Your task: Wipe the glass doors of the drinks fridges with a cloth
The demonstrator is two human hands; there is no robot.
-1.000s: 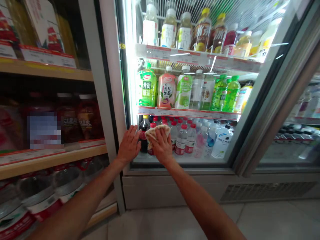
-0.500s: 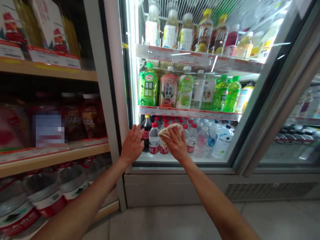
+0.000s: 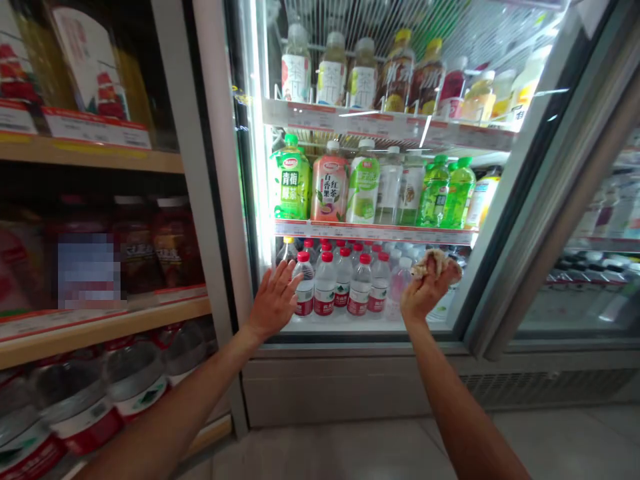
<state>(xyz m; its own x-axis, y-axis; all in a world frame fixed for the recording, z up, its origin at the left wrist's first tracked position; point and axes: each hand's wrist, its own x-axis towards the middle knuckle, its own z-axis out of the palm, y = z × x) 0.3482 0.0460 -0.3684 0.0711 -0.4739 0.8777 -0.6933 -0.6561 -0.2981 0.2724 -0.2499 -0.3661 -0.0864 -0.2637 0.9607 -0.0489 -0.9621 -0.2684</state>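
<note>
Fridge point(image 3: 360, 350) w/ btls point(image 3: 326, 287), some hidden behind R fingers point(image 3: 452, 271) gripping cloth point(image 3: 436, 257), L fingers point(image 3: 283, 275) spread, shelves point(image 3: 163, 162) beside

Left arm point(image 3: 185, 399) bare, reaching forward from lower left; left hand point(image 3: 274, 300) flat-fingered, fingers slightly spread, palm turned away. Right arm point(image 3: 457, 400) bare, rising from lower right; wrist point(image 3: 415, 325) bent rightward, right hand point(image 3: 423, 295) closed in grip, fingers curled. Hands well apart.

shop | lit drinks fridge point(image 3: 330, 390) | price strips point(image 3: 373, 231) | bottle-stocked shelves point(image 3: 160, 162)
</note>
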